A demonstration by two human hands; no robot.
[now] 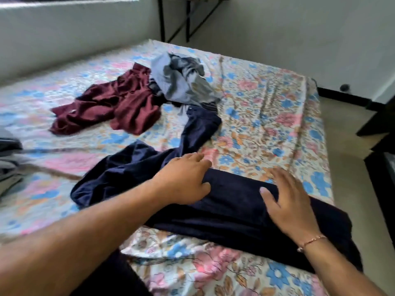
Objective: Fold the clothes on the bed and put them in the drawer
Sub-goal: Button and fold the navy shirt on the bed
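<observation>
A navy blue garment lies across the near part of the bed, one long part trailing away toward the middle. My left hand lies on its upper left edge, thumb on top of the cloth. Flat on the garment's right part rests my right hand, fingers spread. A crumpled maroon garment sits farther back on the left. Beside it, at the back middle, is a bunched grey-blue striped shirt.
The bed has a floral sheet; its right edge drops to a tiled floor. Dark furniture stands at the right. More grey clothes lie at the left edge. A black-legged table frame stands by the far wall.
</observation>
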